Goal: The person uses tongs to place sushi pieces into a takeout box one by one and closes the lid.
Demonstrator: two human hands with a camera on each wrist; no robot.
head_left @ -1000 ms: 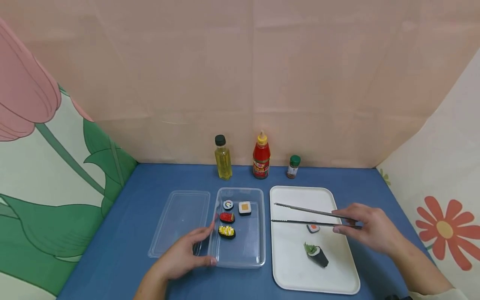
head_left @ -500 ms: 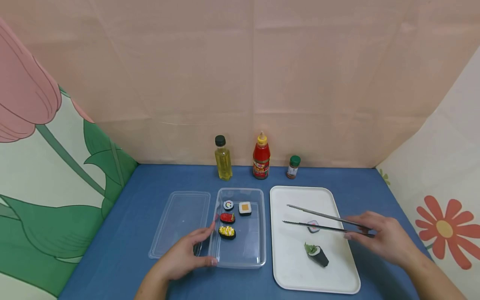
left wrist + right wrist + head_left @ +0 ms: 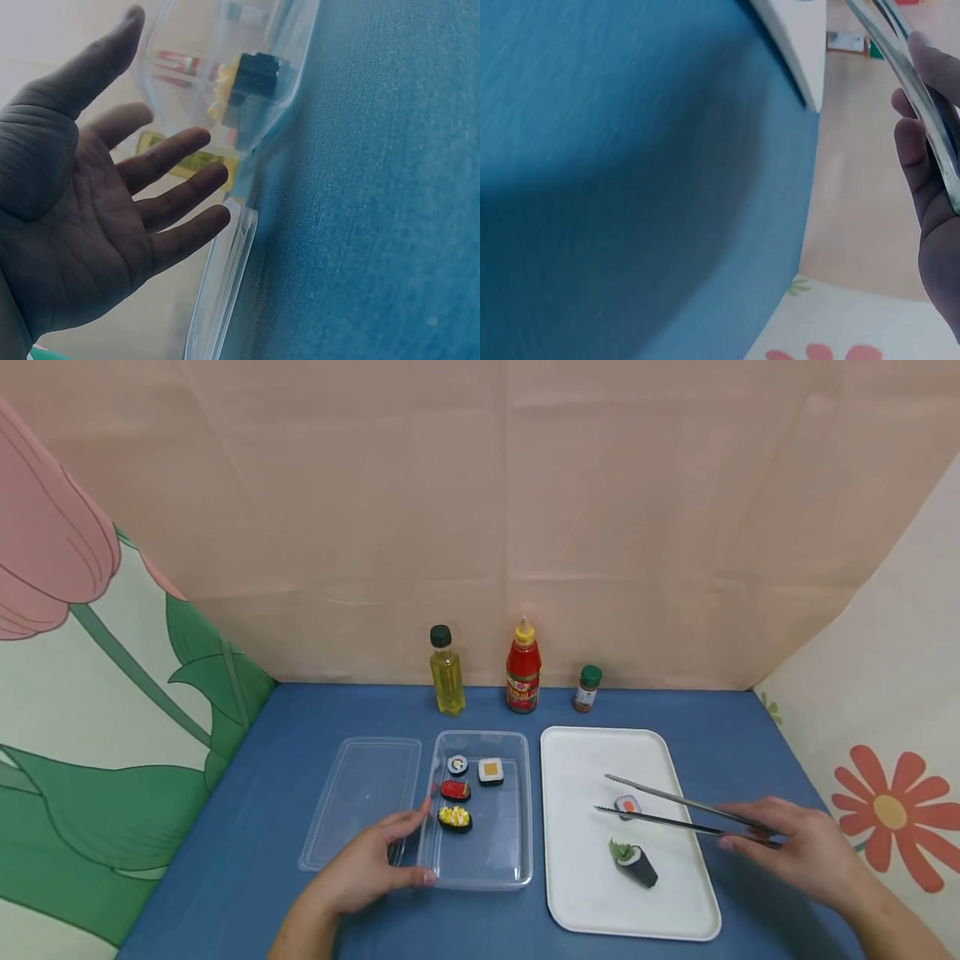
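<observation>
Since the earlier frames, the tongs (image 3: 667,794) and the right hand (image 3: 806,853) have been drawn to the right across the tray, while the left hand (image 3: 371,867) has been kept in place. At the back, a beige cloth (image 3: 375,527) is hung behind the blue table (image 3: 225,860). On the table, the white tray (image 3: 630,914) is set at right, with the clear box (image 3: 483,868) just left of it and the clear lid (image 3: 363,802) beyond. The left hand's thumb and fingers are spread wide at the box's left side; whether the wall is pressed cannot be told. The tongs are gripped between the right hand's thumb and fingers, their 2 arms held apart over the tray. Along the back edge are stood the red sauce bottle (image 3: 522,672), the oil bottle (image 3: 448,683) and the green-capped jar (image 3: 587,691). In the box, 4 pieces are laid: the yellow-topped sushi (image 3: 454,818), the red-topped sushi (image 3: 455,790), the square sushi (image 3: 491,770) and the round roll (image 3: 457,765). On the tray, the cone roll (image 3: 639,867) is laid nearer the front; behind it, the small orange-centred roll (image 3: 627,803) is partly crossed by the nearer tong arm, with contact impossible to judge.
</observation>
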